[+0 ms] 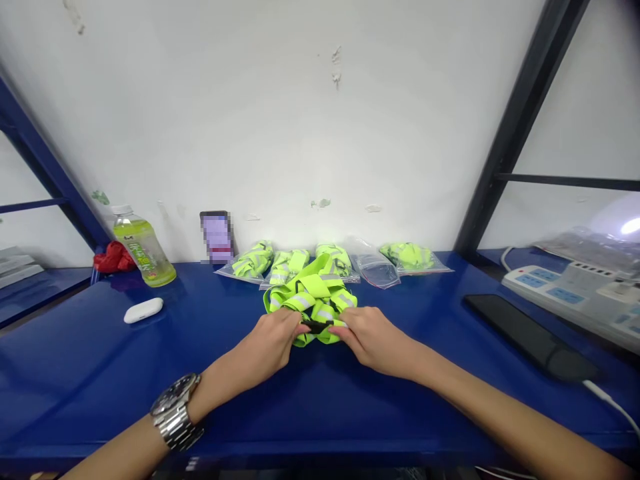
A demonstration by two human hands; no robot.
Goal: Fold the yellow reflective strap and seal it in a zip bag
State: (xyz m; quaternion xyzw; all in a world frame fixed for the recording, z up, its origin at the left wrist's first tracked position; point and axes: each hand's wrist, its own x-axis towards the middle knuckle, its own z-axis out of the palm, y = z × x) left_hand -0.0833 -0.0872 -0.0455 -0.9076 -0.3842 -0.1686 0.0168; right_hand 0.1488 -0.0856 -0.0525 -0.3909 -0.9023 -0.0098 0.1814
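A tangle of neon yellow-green straps with grey reflective stripes (315, 287) lies near the middle of the blue table. My left hand (273, 341) pinches a black piece, which looks like a buckle (317, 326), at the front of the straps. From the other side, my right hand (373, 339) pinches the strap at the right end of that piece. The fingertips of both hands are a short way apart, with the black piece between them. A metal watch (177, 410) is on my left wrist.
Along the wall lie bagged yellow-green bundles (409, 256), an empty clear bag (376, 269), a propped phone (218, 237) and a bottle (145, 247). A white case (143, 311) is left; a dark phone (530, 335) and power strips (575, 290) are right.
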